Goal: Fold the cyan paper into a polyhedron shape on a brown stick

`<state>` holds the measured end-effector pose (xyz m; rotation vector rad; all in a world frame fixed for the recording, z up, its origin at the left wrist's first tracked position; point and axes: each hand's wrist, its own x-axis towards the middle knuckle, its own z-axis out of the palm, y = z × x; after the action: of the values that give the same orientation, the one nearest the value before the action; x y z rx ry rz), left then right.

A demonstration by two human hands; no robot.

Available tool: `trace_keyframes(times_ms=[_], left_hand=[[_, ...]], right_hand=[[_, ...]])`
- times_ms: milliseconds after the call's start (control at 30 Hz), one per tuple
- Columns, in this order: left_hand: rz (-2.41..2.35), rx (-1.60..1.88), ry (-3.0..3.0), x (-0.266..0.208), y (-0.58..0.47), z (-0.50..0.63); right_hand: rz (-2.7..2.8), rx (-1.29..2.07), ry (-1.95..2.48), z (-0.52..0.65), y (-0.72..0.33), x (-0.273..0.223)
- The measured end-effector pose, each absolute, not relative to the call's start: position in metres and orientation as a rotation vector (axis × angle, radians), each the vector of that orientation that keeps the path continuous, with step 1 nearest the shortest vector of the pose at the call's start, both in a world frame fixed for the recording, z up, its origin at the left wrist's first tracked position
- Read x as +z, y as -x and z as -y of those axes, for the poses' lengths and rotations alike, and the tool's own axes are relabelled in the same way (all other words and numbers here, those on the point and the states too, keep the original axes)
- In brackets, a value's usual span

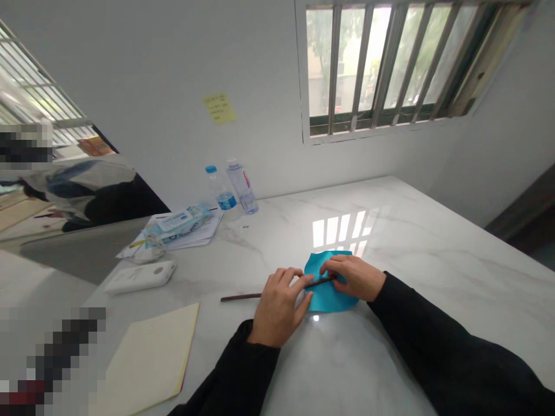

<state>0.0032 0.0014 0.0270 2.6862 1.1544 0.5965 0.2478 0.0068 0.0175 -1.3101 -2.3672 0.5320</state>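
Observation:
A piece of bright blue paper (pixel 328 297) with a curved edge lies on the white marbled table. Across it runs a thin dark brown stick (pixel 240 297), whose free end reaches out to the left over the tabletop. My left hand (pixel 280 303) is closed on the stick at the paper's left edge, thumb and fingers on either side of it. Over the paper, my right hand (pixel 353 276) pinches the stick near its right end. The fingers of that hand partly cover the stick's tip and the paper beneath.
At the left are a cream pad (pixel 151 352), a white power bank (pixel 141 277), and papers with a blue-white packet (pixel 182 222). Two plastic bottles, one blue-capped (pixel 221 190) and one clear (pixel 243 188), stand by the wall. Beyond the partition sits another person (pixel 91 185).

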Motion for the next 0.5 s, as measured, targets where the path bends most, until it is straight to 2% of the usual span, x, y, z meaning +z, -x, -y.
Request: trace_keyframes(times_ms=[500], left_hand=[[-1.220,0.280,-2.715,0.025,-0.032,0.007]], right_hand=[[2.472,0.604,1.282,-0.004,-0.234,0.013]])
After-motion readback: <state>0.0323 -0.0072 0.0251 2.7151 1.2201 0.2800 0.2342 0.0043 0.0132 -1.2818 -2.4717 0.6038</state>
